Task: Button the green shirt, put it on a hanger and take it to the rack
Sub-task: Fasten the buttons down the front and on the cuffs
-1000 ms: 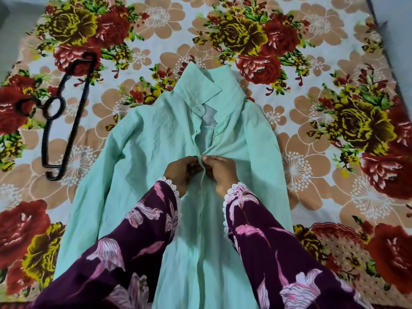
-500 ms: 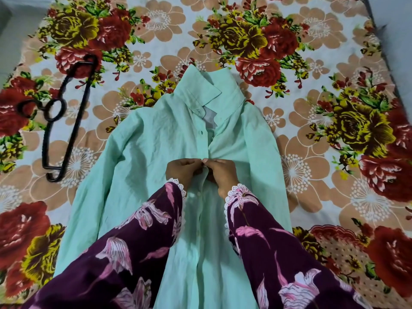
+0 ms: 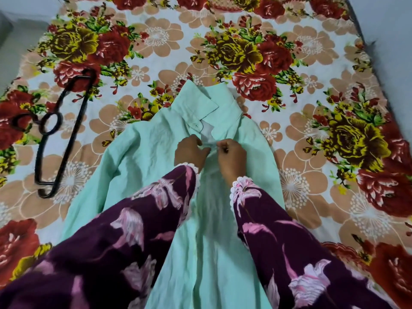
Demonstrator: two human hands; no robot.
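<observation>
A mint green shirt [image 3: 142,157] lies face up on a flowered bedsheet, collar pointing away from me. My left hand [image 3: 189,151] pinches the left edge of the front opening just below the collar. My right hand [image 3: 230,156] pinches the right edge, and the fingertips of both hands meet at the placket. The collar gapes open above them, showing a grey label. A black hanger [image 3: 60,139] lies flat on the sheet to the left of the shirt, apart from it.
The flowered bedsheet [image 3: 312,152] covers the whole surface. A grey floor shows at the top left corner and a dark edge runs down the right side. My purple flowered sleeves cover the lower part of the shirt.
Both hands have moved up the placket, from mid-chest to just below the collar. The view has tilted so more of the far sheet shows.
</observation>
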